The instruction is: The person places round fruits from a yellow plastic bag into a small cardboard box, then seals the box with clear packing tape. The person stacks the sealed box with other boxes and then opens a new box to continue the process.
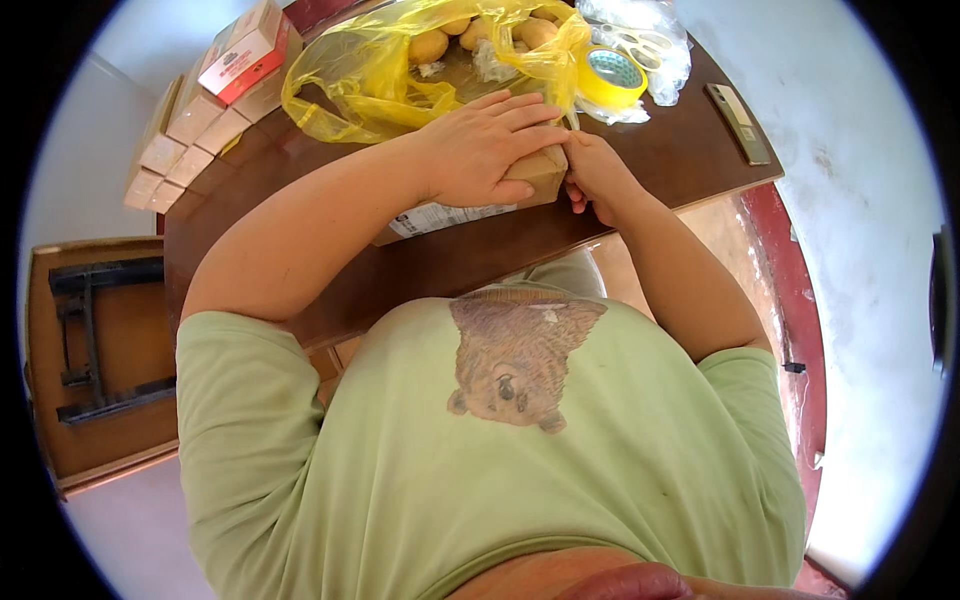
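Note:
A brown cardboard box point(544, 176) with a white printed label point(450, 219) lies on the dark wooden table in front of me. My left hand point(487, 150) spreads over the box, its fingers across the top and its thumb on the near side, holding it. At the box's right end is my right hand point(600, 176), with its fingers curled in. A thin pale object point(573, 120) sticks up from between its thumb and fingers; what it is cannot be made out. The hands hide much of the box's top.
Beyond the box, a yellow plastic bag point(337, 82) lies open around several potatoes point(429, 46). Right of it are a yellow tape roll point(611, 79), scissors point(637, 49) on clear plastic wrap point(670, 82), and a smartphone point(739, 124). Several small cartons point(199, 124) are stacked left.

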`<state>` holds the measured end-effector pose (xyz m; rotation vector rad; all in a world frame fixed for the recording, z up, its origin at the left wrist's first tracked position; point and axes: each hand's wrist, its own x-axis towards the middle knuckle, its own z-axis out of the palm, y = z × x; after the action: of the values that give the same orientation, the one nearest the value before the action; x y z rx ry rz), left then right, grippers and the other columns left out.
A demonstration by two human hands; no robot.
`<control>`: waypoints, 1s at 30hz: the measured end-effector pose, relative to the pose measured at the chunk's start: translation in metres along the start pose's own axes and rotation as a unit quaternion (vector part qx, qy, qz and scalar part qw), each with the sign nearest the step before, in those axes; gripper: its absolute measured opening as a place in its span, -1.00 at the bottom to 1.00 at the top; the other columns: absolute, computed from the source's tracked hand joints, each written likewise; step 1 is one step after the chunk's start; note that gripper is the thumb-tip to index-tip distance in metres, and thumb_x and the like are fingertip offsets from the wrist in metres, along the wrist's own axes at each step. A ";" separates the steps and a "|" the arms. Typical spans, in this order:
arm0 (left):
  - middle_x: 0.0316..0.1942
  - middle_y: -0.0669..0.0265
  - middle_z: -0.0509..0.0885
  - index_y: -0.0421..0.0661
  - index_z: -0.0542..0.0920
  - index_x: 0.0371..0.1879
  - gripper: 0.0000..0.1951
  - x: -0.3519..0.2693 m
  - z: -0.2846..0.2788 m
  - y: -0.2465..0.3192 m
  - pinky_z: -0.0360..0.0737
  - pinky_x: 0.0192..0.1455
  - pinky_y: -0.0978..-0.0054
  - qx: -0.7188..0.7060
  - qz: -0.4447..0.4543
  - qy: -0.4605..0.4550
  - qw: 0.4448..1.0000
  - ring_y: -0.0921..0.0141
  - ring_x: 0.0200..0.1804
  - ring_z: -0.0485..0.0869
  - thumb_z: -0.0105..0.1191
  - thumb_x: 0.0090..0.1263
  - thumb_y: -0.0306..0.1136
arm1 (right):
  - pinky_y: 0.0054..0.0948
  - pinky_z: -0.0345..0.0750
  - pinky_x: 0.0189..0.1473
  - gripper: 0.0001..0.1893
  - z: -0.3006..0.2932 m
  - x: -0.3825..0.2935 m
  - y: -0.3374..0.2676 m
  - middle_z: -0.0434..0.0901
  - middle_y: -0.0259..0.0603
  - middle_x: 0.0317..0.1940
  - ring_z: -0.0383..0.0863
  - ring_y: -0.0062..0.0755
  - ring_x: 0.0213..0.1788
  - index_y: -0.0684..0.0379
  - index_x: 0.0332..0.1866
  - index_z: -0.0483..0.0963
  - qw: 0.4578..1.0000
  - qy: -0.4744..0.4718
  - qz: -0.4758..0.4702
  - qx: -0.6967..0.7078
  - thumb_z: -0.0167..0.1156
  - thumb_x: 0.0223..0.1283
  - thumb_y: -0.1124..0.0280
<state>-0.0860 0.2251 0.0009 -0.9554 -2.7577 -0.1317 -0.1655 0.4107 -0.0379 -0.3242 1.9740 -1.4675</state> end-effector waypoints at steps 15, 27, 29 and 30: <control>0.37 0.08 0.32 -0.12 0.21 0.38 -0.18 -0.007 0.000 0.004 0.11 0.50 0.12 0.008 -0.056 0.042 0.998 0.18 0.42 0.29 0.21 0.13 -0.09 | -0.37 0.52 -0.11 -0.63 -0.006 -0.007 0.012 0.58 -0.11 -0.12 0.55 -0.26 -0.25 0.27 0.14 0.50 0.992 0.002 -0.120 0.047 0.18 0.27 0.35; 0.38 0.04 0.31 -0.13 0.20 0.39 -0.18 -0.011 0.001 0.001 0.12 0.50 0.17 0.042 -0.062 0.073 0.994 0.15 0.43 0.27 0.19 0.18 -0.01 | -0.36 0.45 0.02 -0.39 0.003 -0.012 0.027 0.44 -0.11 -0.12 0.47 -0.27 -0.07 0.32 0.21 0.42 0.917 0.061 -0.339 -0.202 0.36 0.12 0.18; 0.39 0.04 0.29 -0.13 0.19 0.41 -0.17 -0.027 -0.010 0.000 0.12 0.50 0.16 0.063 -0.071 0.065 0.993 0.13 0.44 0.25 0.19 0.19 -0.02 | -0.36 0.46 0.00 -0.39 0.003 -0.011 0.027 0.45 -0.11 -0.14 0.48 -0.28 -0.10 0.33 0.21 0.42 0.926 0.060 -0.316 -0.199 0.36 0.11 0.19; 0.40 0.05 0.27 -0.14 0.17 0.42 -0.17 -0.038 -0.023 0.004 0.10 0.51 0.18 0.034 -0.097 0.047 0.994 0.14 0.45 0.23 0.18 0.21 -0.03 | -0.36 0.47 -0.01 -0.39 0.003 -0.012 0.028 0.46 -0.12 -0.14 0.49 -0.29 -0.10 0.33 0.20 0.43 0.931 0.061 -0.305 -0.189 0.36 0.11 0.19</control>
<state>-0.0505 0.2017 0.0147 -0.6460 -2.7438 -0.1110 -0.1496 0.4244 -0.0600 -1.1231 2.3858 -1.4660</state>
